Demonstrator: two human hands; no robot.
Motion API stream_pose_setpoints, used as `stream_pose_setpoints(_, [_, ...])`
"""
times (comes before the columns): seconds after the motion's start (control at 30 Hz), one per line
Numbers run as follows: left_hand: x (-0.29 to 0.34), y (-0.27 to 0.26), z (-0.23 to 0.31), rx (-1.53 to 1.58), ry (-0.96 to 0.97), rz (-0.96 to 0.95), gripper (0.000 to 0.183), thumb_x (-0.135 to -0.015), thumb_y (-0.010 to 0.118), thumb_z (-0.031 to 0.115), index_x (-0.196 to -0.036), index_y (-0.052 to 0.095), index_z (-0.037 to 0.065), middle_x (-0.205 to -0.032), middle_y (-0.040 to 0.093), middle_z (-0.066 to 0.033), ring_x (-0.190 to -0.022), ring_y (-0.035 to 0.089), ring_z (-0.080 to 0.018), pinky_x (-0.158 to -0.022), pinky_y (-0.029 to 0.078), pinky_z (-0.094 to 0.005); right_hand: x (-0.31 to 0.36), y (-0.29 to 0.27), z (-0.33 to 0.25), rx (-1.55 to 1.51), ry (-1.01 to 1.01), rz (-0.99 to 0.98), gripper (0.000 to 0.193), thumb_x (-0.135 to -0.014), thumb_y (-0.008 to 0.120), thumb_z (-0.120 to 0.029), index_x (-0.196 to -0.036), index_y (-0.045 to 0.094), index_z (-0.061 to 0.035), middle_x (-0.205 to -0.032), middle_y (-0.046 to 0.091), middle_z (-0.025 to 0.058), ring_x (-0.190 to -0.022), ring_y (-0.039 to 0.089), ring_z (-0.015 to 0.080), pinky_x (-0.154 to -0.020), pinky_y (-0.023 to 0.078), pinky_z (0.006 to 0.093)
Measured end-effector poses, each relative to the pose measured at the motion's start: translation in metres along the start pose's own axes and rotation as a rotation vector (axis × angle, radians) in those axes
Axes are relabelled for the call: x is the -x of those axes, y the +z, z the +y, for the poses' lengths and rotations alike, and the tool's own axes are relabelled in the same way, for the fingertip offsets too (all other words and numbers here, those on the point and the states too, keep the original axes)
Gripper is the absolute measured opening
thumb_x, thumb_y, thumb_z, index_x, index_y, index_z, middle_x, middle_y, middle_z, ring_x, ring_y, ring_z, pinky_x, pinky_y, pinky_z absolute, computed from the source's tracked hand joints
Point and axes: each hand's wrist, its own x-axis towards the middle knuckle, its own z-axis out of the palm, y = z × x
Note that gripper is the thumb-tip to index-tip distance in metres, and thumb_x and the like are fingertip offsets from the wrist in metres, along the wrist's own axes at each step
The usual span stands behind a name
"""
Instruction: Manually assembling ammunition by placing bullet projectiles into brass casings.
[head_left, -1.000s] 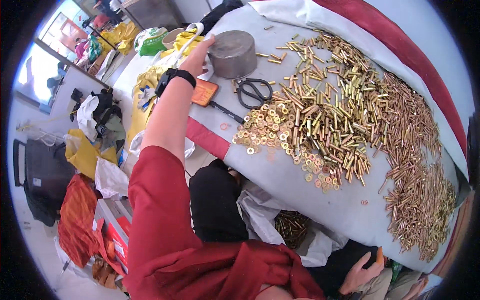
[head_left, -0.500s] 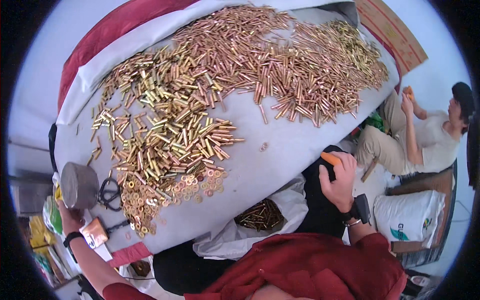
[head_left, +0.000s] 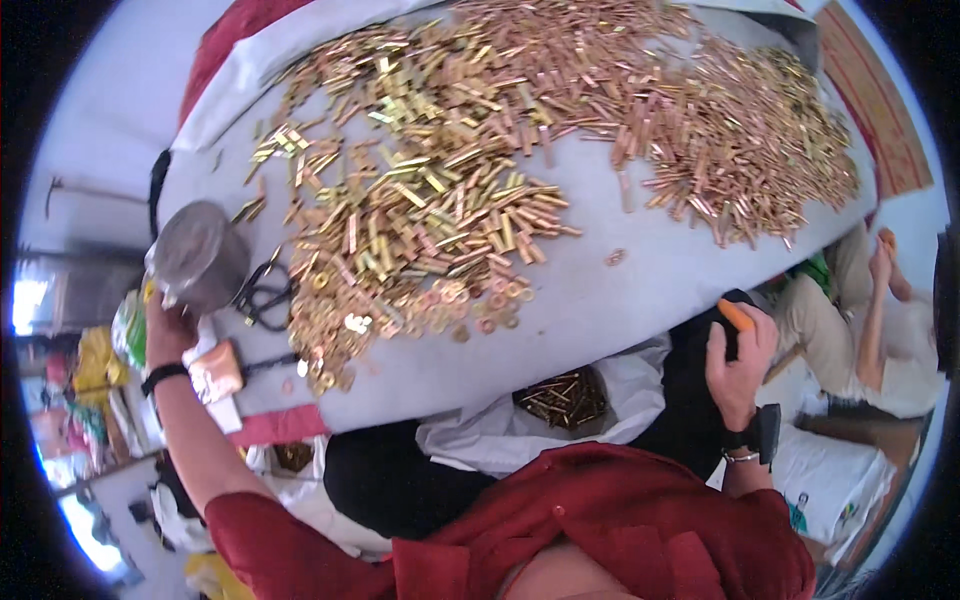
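At the table's left edge, my left hand (head_left: pixel 170 330) is closed on a grey metal mug (head_left: pixel 203 260); some of its fingers are hidden beside it. My right hand (head_left: pixel 745 365) is over my right thigh, wrapped round an orange, rounded, elongated piece (head_left: pixel 737 315) whose kind I cannot make out. Across the table lies a big heap of small brass- and copper-coloured metal tubes (head_left: pixel 430 190). At its near left end spreads a pile of flat metal rings like washers (head_left: pixel 335 345). Black-handled scissors (head_left: pixel 268 298) lie between mug and heap.
A white bag (head_left: pixel 470 440) with dark metal pieces (head_left: pixel 562 398) sits at my lap below the table (head_left: pixel 590 310). An orange-brown pack (head_left: pixel 216 372) lies at the left corner. On the right sits another person (head_left: pixel 890 335) holding something orange; a white sack (head_left: pixel 830 480) lies nearby.
The view has shifted, so the table appears farther right and higher. My left hand stays on the mug, and my right hand keeps the orange piece. The other person's hands remain raised.
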Motion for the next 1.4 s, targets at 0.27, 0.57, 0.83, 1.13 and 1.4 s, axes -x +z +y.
stream_pose_setpoints(0.27, [0.079, 0.060, 0.010, 0.051, 0.029, -0.170, 0.037, -0.089, 0.051, 0.042, -0.114, 0.051, 0.015, -0.112, 0.057, -0.0027, -0.100, 0.052, -0.0179, -0.081, 0.040, -0.0368, 0.008, -0.006, 0.003, -0.137, -0.027, 0.046, 0.026, -0.073, 0.061, -0.007, -0.098, 0.057, 0.0006, -0.102, 0.053, 0.0148, -0.095, 0.049, 0.0326, -0.086, 0.035, 0.0420])
stream_pose_setpoints(0.57, [0.081, 0.067, 0.034, 0.050, 0.337, -0.313, 0.035, -0.091, 0.050, 0.028, -0.114, 0.050, 0.003, -0.114, 0.055, -0.0099, -0.105, 0.052, -0.0246, -0.093, 0.040, -0.0418, 0.020, -0.009, 0.017, -0.164, -0.098, 0.179, 0.021, -0.070, 0.062, -0.006, -0.091, 0.061, -0.0064, -0.098, 0.055, 0.0113, -0.092, 0.050, 0.0306, -0.082, 0.037, 0.0419])
stream_pose_setpoints(0.83, [0.230, 0.027, 0.044, -0.161, 0.696, -0.084, 0.031, -0.090, 0.053, 0.023, -0.110, 0.056, -0.001, -0.101, 0.058, -0.0064, -0.094, 0.056, -0.0165, -0.082, 0.046, -0.0311, -0.008, -0.058, -0.042, -0.588, -0.501, -0.098, 0.006, -0.067, 0.063, -0.009, -0.069, 0.057, -0.0069, -0.066, 0.053, 0.0076, -0.067, 0.052, 0.0276, -0.070, 0.043, 0.0346])
stream_pose_setpoints(1.13, [0.327, 0.037, -0.018, -0.135, 0.752, -0.214, 0.022, -0.090, 0.052, 0.021, -0.100, 0.058, 0.002, -0.093, 0.059, -0.0042, -0.087, 0.056, -0.0126, -0.078, 0.045, -0.0285, 0.031, -0.204, -0.066, -2.346, -0.785, -0.269, 0.027, -0.077, 0.055, -0.012, -0.051, 0.047, -0.0071, -0.056, 0.051, 0.0036, -0.046, 0.046, 0.0166, -0.052, 0.044, 0.0323])
stream_pose_setpoints(1.4, [0.344, 0.026, -0.039, -0.115, 0.712, -0.166, 0.020, -0.090, 0.054, 0.019, -0.097, 0.059, 0.001, -0.089, 0.059, -0.0027, -0.081, 0.056, -0.0099, -0.073, 0.045, -0.0250, 0.037, -0.217, -0.069, -2.371, -1.084, -0.354, 0.034, -0.081, 0.049, 0.002, -0.050, 0.042, -0.0097, -0.054, 0.049, -0.0014, -0.042, 0.041, 0.0094, -0.056, 0.044, 0.0224])
